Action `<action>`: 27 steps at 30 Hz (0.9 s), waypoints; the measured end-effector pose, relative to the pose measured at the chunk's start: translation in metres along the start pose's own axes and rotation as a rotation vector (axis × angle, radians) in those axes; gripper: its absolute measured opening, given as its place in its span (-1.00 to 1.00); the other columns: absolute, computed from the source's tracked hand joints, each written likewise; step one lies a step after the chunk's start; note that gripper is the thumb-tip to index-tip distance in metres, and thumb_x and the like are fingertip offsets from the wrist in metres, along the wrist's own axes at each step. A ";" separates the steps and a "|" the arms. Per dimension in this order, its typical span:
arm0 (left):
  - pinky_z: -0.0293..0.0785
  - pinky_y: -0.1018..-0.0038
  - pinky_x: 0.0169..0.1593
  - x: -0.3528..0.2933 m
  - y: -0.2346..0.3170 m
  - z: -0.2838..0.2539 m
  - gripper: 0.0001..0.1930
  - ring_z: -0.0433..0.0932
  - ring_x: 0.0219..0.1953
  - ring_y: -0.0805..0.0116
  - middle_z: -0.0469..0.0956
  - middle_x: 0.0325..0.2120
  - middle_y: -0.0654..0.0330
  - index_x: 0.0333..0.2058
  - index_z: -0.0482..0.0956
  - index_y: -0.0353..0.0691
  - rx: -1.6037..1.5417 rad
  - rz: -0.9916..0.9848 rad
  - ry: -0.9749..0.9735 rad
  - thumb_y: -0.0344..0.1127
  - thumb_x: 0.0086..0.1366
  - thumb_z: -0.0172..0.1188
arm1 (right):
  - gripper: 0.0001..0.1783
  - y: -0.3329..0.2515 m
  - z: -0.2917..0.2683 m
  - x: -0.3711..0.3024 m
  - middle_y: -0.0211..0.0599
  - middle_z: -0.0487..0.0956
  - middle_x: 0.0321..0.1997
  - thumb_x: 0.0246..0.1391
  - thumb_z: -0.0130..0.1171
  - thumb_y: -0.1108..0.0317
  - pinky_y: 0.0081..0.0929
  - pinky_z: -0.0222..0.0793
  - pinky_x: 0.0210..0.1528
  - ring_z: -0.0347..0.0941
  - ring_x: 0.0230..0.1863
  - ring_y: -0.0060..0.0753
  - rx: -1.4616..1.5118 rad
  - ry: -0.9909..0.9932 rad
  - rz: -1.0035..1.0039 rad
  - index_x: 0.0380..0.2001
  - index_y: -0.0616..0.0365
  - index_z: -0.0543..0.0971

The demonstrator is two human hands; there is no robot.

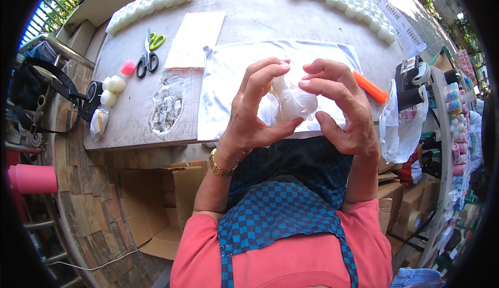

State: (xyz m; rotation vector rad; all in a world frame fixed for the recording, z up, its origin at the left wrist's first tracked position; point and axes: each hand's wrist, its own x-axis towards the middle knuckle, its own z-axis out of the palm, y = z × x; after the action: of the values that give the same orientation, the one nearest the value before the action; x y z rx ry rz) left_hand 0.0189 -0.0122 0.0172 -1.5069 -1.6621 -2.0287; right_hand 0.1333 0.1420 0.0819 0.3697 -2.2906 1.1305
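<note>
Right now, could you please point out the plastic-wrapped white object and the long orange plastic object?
Plastic-wrapped white object (pixel 297 104), head view: its rounded body.
Long orange plastic object (pixel 370 87), head view: middle of its length.

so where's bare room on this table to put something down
Widest: the table beyond the white cloth, between the white sheet and the far-right white cylinders. Smaller and worn: between the white rounded pieces and the cloth. Crowded: left by the scissors, right by the orange object and plastic bag. Left hand, right hand and white bundle crowd the cloth's middle.
</note>
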 end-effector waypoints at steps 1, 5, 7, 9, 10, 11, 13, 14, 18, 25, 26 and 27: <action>0.50 0.20 0.10 0.000 0.000 -0.001 -0.23 0.45 0.15 0.00 0.40 0.09 -0.01 0.14 0.37 -0.15 0.020 0.003 -0.014 -0.35 -0.09 0.50 | -0.51 0.000 -0.002 0.000 -0.14 0.44 0.13 -0.23 0.34 0.62 -0.29 0.53 -0.04 0.50 0.04 -0.17 -0.015 -0.045 -0.024 -0.11 0.04 0.65; 0.46 0.15 0.16 0.001 0.002 -0.001 -0.32 0.43 0.19 -0.03 0.41 0.08 -0.01 0.07 0.46 -0.14 0.042 0.005 -0.055 -0.38 -0.11 0.48 | -0.62 0.000 0.000 0.000 -0.15 0.50 0.02 -0.14 0.38 0.60 -0.32 0.56 -0.13 0.54 -0.05 -0.20 -0.135 -0.049 -0.157 -0.18 0.07 0.64; 0.44 0.14 0.17 0.004 0.005 -0.003 -0.39 0.42 0.21 -0.04 0.42 0.08 -0.01 0.01 0.53 -0.13 0.073 0.021 -0.070 -0.40 -0.13 0.46 | -0.66 0.005 -0.002 -0.003 -0.16 0.52 -0.04 -0.14 0.38 0.59 -0.36 0.56 -0.18 0.55 -0.10 -0.22 -0.096 -0.034 -0.130 -0.22 0.11 0.63; 0.43 0.14 0.18 0.006 0.010 -0.006 -0.46 0.41 0.22 -0.04 0.44 0.07 -0.01 -0.07 0.60 -0.13 0.158 0.057 -0.090 -0.42 -0.14 0.44 | -0.70 0.009 -0.001 -0.005 -0.18 0.54 -0.13 -0.15 0.41 0.56 -0.39 0.56 -0.26 0.58 -0.17 -0.26 -0.073 -0.002 -0.134 -0.27 0.14 0.61; 0.41 0.09 0.22 0.005 0.011 -0.006 -0.47 0.40 0.24 -0.06 0.44 0.08 0.00 -0.08 0.62 -0.11 0.144 0.027 -0.089 -0.43 -0.14 0.43 | -0.69 0.009 -0.001 -0.004 -0.19 0.54 -0.13 -0.16 0.41 0.56 -0.39 0.56 -0.26 0.57 -0.17 -0.26 -0.087 -0.007 -0.147 -0.27 0.14 0.61; 0.38 0.03 0.25 0.004 0.012 -0.006 -0.48 0.38 0.25 -0.08 0.45 0.08 0.00 -0.08 0.63 -0.08 0.130 -0.003 -0.089 -0.44 -0.14 0.42 | -0.69 0.009 -0.002 -0.003 -0.19 0.54 -0.12 -0.17 0.42 0.56 -0.39 0.56 -0.26 0.57 -0.16 -0.26 -0.101 -0.012 -0.160 -0.27 0.14 0.61; 0.37 -0.01 0.26 0.003 0.015 -0.006 -0.49 0.38 0.25 -0.09 0.46 0.08 0.02 -0.09 0.65 -0.06 0.119 -0.028 -0.092 -0.45 -0.14 0.41 | -0.68 0.007 -0.001 0.000 -0.20 0.54 -0.13 -0.18 0.42 0.55 -0.40 0.55 -0.27 0.57 -0.16 -0.26 -0.095 -0.003 -0.175 -0.27 0.13 0.61; 0.39 0.01 0.25 0.005 0.017 -0.007 -0.48 0.41 0.24 -0.08 0.47 0.07 0.02 -0.08 0.65 -0.06 0.121 -0.025 -0.099 -0.45 -0.14 0.41 | -0.68 0.004 0.001 0.000 -0.21 0.54 -0.13 -0.19 0.42 0.55 -0.41 0.55 -0.28 0.57 -0.16 -0.26 -0.074 0.011 -0.173 -0.27 0.13 0.61; 0.44 0.06 0.19 0.005 0.017 -0.007 -0.47 0.46 0.20 -0.04 0.50 0.04 0.04 -0.07 0.65 -0.07 0.165 0.009 -0.094 -0.44 -0.14 0.41 | -0.67 0.001 0.003 0.005 -0.24 0.54 -0.15 -0.23 0.40 0.55 -0.40 0.52 -0.28 0.57 -0.18 -0.23 -0.179 -0.001 -0.248 -0.29 0.13 0.61; 0.49 0.19 0.10 0.008 0.021 -0.005 -0.53 0.47 0.15 0.00 0.49 0.00 0.02 -0.10 0.63 -0.17 0.180 -0.008 -0.091 -0.44 -0.09 0.40 | -0.74 0.003 0.008 0.007 -0.20 0.55 -0.19 -0.26 0.33 0.60 -0.31 0.49 -0.21 0.53 -0.16 -0.16 -0.264 0.048 -0.314 -0.39 0.17 0.57; 0.49 0.20 0.10 0.007 0.021 -0.005 -0.54 0.47 0.15 0.01 0.49 0.01 0.02 -0.11 0.63 -0.16 0.183 -0.017 -0.087 -0.43 -0.09 0.40 | -0.73 0.005 0.008 0.007 -0.23 0.55 -0.22 -0.28 0.34 0.58 -0.30 0.49 -0.21 0.53 -0.18 -0.17 -0.284 0.050 -0.340 -0.40 0.16 0.56; 0.49 0.20 0.10 0.007 0.021 -0.005 -0.54 0.47 0.16 0.01 0.49 0.01 0.02 -0.11 0.63 -0.16 0.184 -0.026 -0.083 -0.43 -0.09 0.40 | -0.73 0.006 0.009 0.007 -0.27 0.56 -0.24 -0.30 0.34 0.56 -0.30 0.49 -0.21 0.54 -0.19 -0.17 -0.306 0.052 -0.367 -0.42 0.15 0.55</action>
State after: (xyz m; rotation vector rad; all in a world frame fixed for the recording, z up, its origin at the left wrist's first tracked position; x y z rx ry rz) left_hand 0.0254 -0.0207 0.0366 -1.5321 -1.8510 -1.7902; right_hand 0.1214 0.1390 0.0776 0.6002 -2.1876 0.5928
